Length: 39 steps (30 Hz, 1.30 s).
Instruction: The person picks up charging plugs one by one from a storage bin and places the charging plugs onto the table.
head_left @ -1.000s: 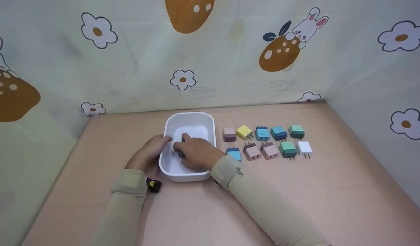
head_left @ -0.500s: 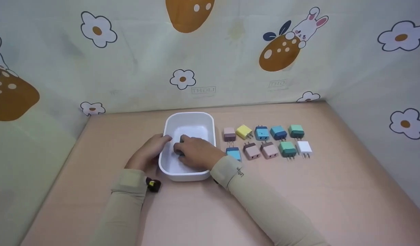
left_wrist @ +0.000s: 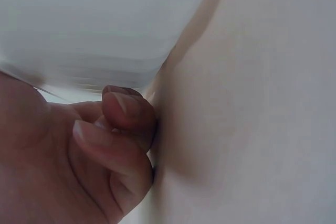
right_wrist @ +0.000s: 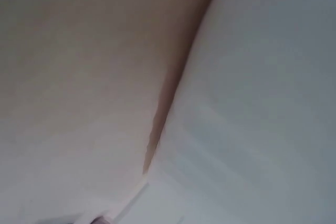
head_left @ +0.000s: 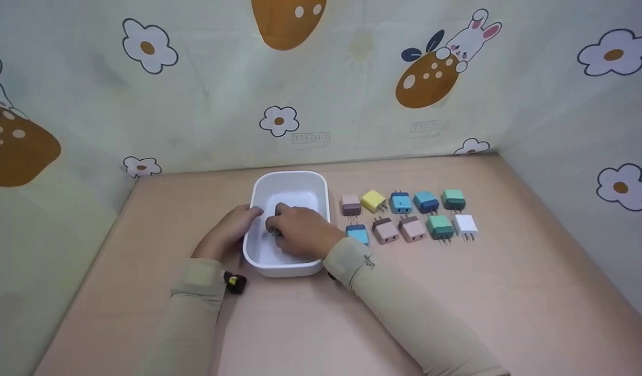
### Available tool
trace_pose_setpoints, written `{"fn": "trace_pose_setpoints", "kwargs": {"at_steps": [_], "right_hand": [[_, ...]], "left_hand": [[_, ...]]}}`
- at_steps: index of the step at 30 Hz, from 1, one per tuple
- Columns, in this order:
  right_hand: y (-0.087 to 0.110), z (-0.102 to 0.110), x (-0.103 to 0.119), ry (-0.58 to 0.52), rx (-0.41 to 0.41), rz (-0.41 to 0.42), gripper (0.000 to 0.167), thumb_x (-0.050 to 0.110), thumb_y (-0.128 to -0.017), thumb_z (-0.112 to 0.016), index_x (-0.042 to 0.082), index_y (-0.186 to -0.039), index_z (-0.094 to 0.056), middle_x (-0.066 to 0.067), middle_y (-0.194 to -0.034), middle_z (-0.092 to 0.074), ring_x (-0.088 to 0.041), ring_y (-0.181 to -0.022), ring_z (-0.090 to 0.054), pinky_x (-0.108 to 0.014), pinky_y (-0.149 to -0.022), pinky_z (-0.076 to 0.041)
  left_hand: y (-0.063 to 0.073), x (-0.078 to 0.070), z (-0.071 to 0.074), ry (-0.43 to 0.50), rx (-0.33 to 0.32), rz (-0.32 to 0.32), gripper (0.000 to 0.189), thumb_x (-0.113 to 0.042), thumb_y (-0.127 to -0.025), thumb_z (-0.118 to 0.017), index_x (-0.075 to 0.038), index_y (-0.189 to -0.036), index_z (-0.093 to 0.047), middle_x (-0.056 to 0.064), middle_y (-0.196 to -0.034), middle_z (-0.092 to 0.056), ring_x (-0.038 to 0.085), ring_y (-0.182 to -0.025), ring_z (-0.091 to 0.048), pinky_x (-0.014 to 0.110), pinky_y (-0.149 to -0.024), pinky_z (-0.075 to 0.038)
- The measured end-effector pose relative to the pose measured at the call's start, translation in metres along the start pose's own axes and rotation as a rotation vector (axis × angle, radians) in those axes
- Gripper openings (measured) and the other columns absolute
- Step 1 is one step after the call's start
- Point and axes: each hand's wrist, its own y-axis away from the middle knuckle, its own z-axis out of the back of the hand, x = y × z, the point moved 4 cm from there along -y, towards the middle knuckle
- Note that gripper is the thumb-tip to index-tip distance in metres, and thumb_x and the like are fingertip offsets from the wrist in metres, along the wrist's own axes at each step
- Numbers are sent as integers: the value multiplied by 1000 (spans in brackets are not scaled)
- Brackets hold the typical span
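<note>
A white plastic tub (head_left: 292, 270) stands on the table, in the middle of the head view. My left hand (head_left: 228, 230) holds its left side, thumb over the rim; in the left wrist view the curled fingers (left_wrist: 123, 156) lie against the tub's outer wall. Inside the tub, my right hand (head_left: 305, 232) is bent down with its fingers curled round a small dark object (head_left: 275, 231), mostly hidden by the hand, so its kind is unclear. Only the tub's wall and the tabletop fill most of the right wrist view; the right hand does not show there.
To the tub's right, several plug chargers lie in two rows, among them a yellow one (head_left: 373, 201), a white one (head_left: 465, 225), a green one (head_left: 440, 227) and a pink one (head_left: 385, 230). The pinkish tabletop (head_left: 509, 292) meets patterned cloth walls (head_left: 352, 78).
The right hand's fingers have shifted slightly inside the tub, and less of the dark object shows now. The left hand, the tub and the chargers have stayed in place.
</note>
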Motion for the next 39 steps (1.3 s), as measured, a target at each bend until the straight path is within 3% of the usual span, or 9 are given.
{"fn": "trace_pose_setpoints", "kwargs": {"at_steps": [5,11,20,23,30,39], "right_hand": [[4,5,0,12,-11,8,24,23,-101,-68,18,-124,-74,-1,-109,-62,-15,-84,-60,-32,-80,-54],[11,13,3,20,-14,13,32,25,-100,-68,17,-130,-70,1,-106,-60,-16,-82,-59,-32,-75,-52],[23,32,4,63,-53,-26,49,30,-94,-79,13,-139,-67,0,-115,-68,-14,-88,-61,-33,-82,-56],[28,36,5,67,-66,-19,50,31,-95,-78,13,-140,-66,0,-117,-68,-13,-88,-60,-31,-82,-57],[44,45,2,50,-117,-9,49,30,-96,-77,13,-139,-65,-2,-122,-68,-14,-88,-62,-31,-82,-59],[68,55,-4,47,-199,-4,48,32,-95,-78,14,-138,-67,-3,-123,-68,-14,-90,-64,-30,-86,-61]], "left_hand": [[3,-1,-3,35,17,23,59,-33,-111,-34,-2,-161,-38,19,-153,-54,28,-129,-62,38,-104,-56],[5,0,-4,61,26,39,59,-33,-111,-33,-4,-163,-34,19,-153,-54,29,-130,-63,40,-102,-58],[7,2,-2,108,38,41,56,-33,-112,-34,-5,-160,-39,17,-144,-63,26,-122,-69,38,-97,-60],[7,1,-2,91,33,30,56,-33,-112,-33,-4,-160,-39,18,-142,-64,25,-120,-70,37,-96,-61],[9,2,-2,49,23,72,60,-37,-112,-33,-7,-164,-34,17,-145,-62,28,-125,-68,40,-99,-59],[5,1,-1,4,14,62,63,-35,-111,-33,-2,-163,-32,20,-150,-57,29,-128,-64,43,-105,-56]]}}
